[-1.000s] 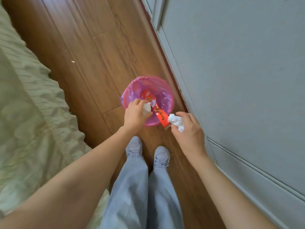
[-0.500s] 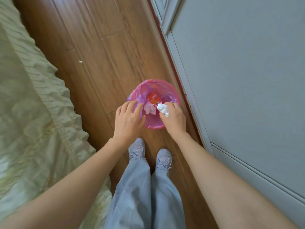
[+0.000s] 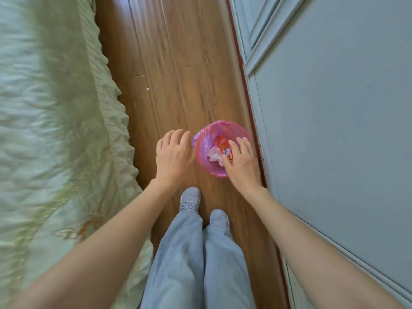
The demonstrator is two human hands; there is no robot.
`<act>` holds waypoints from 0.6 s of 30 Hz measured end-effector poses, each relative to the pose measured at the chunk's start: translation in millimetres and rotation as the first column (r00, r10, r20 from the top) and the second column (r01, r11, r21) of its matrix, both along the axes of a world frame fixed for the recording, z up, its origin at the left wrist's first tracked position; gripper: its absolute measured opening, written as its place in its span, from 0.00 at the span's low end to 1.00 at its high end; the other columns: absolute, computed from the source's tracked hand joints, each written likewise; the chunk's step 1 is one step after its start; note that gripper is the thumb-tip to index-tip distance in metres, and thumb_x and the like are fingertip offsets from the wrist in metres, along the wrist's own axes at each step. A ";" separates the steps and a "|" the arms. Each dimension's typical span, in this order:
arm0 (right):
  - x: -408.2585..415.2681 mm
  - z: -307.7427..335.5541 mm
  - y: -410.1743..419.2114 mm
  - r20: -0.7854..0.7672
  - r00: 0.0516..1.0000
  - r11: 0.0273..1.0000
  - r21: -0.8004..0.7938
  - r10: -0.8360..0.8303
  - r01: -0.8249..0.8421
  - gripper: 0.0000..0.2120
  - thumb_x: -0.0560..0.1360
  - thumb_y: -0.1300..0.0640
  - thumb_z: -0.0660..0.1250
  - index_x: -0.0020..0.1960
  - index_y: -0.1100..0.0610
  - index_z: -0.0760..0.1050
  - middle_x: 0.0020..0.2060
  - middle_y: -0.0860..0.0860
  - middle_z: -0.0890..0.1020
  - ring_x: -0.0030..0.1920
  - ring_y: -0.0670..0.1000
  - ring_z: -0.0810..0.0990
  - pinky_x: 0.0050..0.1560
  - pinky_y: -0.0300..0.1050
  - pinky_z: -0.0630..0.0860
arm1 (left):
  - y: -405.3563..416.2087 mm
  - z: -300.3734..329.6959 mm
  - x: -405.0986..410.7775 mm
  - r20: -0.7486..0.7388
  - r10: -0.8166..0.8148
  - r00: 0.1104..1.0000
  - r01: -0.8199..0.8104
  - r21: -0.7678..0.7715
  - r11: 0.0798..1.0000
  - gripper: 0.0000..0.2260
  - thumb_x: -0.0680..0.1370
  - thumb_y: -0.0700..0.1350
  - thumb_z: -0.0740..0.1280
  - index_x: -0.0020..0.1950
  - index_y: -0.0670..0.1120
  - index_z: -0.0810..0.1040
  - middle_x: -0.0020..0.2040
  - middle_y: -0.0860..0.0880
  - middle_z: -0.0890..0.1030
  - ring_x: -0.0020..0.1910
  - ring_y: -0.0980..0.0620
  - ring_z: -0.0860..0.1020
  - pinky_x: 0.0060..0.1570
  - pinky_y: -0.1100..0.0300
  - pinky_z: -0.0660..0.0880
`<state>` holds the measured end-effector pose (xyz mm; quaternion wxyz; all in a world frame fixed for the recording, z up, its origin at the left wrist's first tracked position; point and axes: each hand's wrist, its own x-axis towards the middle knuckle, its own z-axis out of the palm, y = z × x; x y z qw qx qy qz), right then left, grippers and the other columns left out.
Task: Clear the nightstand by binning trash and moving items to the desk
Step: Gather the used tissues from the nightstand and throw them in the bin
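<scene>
Pink bin point(image 3: 204, 168), one red wrapper point(image 3: 223, 145), one white tissue point(image 3: 214, 156), both hands point(image 3: 172, 156) point(image 3: 242, 163) relaxed, empty

Glossy wood floor point(image 3: 178, 63); thin shiny plastic bin liner point(image 3: 201, 148); crumpled paper tissue point(image 3: 215, 156); quilted satiny bedspread point(image 3: 55, 130).

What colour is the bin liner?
Pink-purple, translucent; the liner shows best in the head view.
</scene>
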<state>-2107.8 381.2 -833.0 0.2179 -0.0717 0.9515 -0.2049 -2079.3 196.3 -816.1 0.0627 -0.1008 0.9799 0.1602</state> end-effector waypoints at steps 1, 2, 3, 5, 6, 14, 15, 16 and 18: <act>2.4 17.7 0.6 -0.025 0.999 1.000 0.002 0.020 -0.020 0.22 0.79 0.53 0.60 0.70 0.61 0.67 0.71 0.61 0.66 0.74 0.59 0.59 0.74 0.56 0.58 | 0.2 15.9 1.6 -0.003 0.021 1.000 -0.021 0.002 1.000 0.16 0.74 0.48 0.62 0.59 0.44 0.76 0.58 0.45 0.78 0.58 0.43 0.75 0.53 0.48 0.71; 5.8 35.7 1.3 -0.044 0.998 0.999 0.005 0.036 -0.036 0.21 0.79 0.54 0.60 0.69 0.62 0.68 0.70 0.62 0.68 0.73 0.60 0.60 0.73 0.58 0.59 | -0.1 33.6 4.2 0.001 0.043 0.999 -0.043 0.005 0.999 0.16 0.74 0.48 0.63 0.59 0.43 0.75 0.58 0.44 0.78 0.59 0.42 0.74 0.54 0.48 0.71; 9.5 54.2 1.9 -0.052 0.997 0.999 0.004 0.051 -0.050 0.20 0.79 0.55 0.59 0.68 0.62 0.69 0.69 0.63 0.69 0.73 0.61 0.61 0.72 0.58 0.60 | -0.4 51.1 9.0 0.007 0.067 0.998 -0.067 0.008 0.998 0.16 0.74 0.48 0.64 0.60 0.43 0.75 0.59 0.44 0.78 0.60 0.42 0.74 0.54 0.47 0.70; 15.0 92.6 2.7 -0.060 0.994 0.996 -0.008 0.092 -0.093 0.19 0.79 0.56 0.58 0.68 0.62 0.70 0.69 0.62 0.69 0.73 0.61 0.62 0.73 0.57 0.60 | -0.4 85.1 23.1 0.016 0.122 0.992 -0.123 0.011 0.992 0.18 0.74 0.47 0.64 0.62 0.42 0.74 0.60 0.43 0.77 0.61 0.41 0.73 0.56 0.46 0.70; 16.8 112.0 2.9 -0.072 0.990 0.993 -0.010 0.121 -0.122 0.19 0.80 0.56 0.58 0.69 0.61 0.69 0.69 0.62 0.69 0.73 0.61 0.61 0.73 0.55 0.59 | 0.2 102.7 32.7 0.016 0.155 0.988 -0.156 0.012 0.988 0.19 0.74 0.48 0.64 0.63 0.42 0.74 0.60 0.42 0.77 0.61 0.41 0.72 0.56 0.46 0.70; 42.6 259.5 0.5 -0.194 0.935 0.950 -0.039 0.296 -0.309 0.20 0.81 0.53 0.56 0.71 0.58 0.67 0.71 0.57 0.67 0.74 0.57 0.59 0.74 0.51 0.57 | 17.7 239.3 135.1 -0.043 0.338 0.940 -0.340 -0.071 0.938 0.23 0.75 0.54 0.59 0.62 0.40 0.75 0.59 0.41 0.78 0.59 0.40 0.74 0.54 0.45 0.71; 50.2 275.1 -1.9 -0.205 0.926 0.942 -0.047 0.317 -0.333 0.19 0.81 0.53 0.56 0.70 0.58 0.68 0.71 0.57 0.67 0.74 0.57 0.59 0.74 0.51 0.57 | 18.2 254.3 148.9 -0.048 0.375 0.926 -0.378 -0.088 0.922 0.23 0.75 0.54 0.59 0.63 0.41 0.75 0.59 0.41 0.77 0.59 0.40 0.74 0.54 0.45 0.71; 58.5 289.3 -4.8 -0.216 0.917 0.933 -0.056 0.336 -0.356 0.19 0.81 0.54 0.56 0.69 0.59 0.68 0.71 0.58 0.68 0.74 0.57 0.59 0.73 0.51 0.57 | 18.6 269.0 162.9 -0.057 0.414 0.908 -0.418 -0.097 0.903 0.22 0.75 0.53 0.60 0.63 0.41 0.74 0.59 0.42 0.77 0.60 0.40 0.73 0.55 0.45 0.70; 77.3 313.3 -12.7 -0.232 0.898 0.914 -0.070 0.374 -0.399 0.19 0.80 0.54 0.58 0.69 0.59 0.69 0.71 0.58 0.68 0.74 0.57 0.60 0.73 0.51 0.57 | 19.4 296.5 192.1 -0.090 0.489 0.868 -0.496 -0.109 0.861 0.21 0.75 0.52 0.64 0.64 0.42 0.73 0.60 0.42 0.76 0.60 0.40 0.73 0.56 0.45 0.69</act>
